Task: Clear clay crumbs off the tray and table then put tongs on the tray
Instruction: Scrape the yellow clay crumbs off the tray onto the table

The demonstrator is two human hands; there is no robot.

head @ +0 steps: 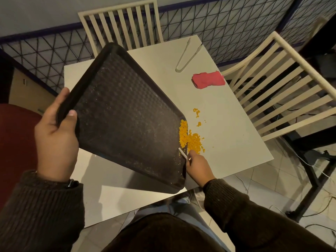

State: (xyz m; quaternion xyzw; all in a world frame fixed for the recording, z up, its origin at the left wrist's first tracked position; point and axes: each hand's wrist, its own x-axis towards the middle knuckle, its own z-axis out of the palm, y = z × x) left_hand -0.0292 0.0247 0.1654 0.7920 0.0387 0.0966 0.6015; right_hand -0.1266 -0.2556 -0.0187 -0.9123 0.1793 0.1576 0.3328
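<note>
My left hand (54,140) grips the left rim of a dark textured tray (125,115), which is lifted and tilted down to the right over the white table (232,124). Yellow clay crumbs (190,140) are piled at the tray's lower right edge and spill onto the table, with a few scattered further off. My right hand (198,166) holds a thin white stick (182,153) at the tray's lower right rim, beside the crumbs. Clear plastic tongs (187,55) lie at the table's far side.
A red folded cloth (208,80) lies near the table's right edge. Cream slatted chairs stand behind (120,24) and to the right (283,84) of the table. A black wire grid lines the wall. Cables run over the tiled floor at right.
</note>
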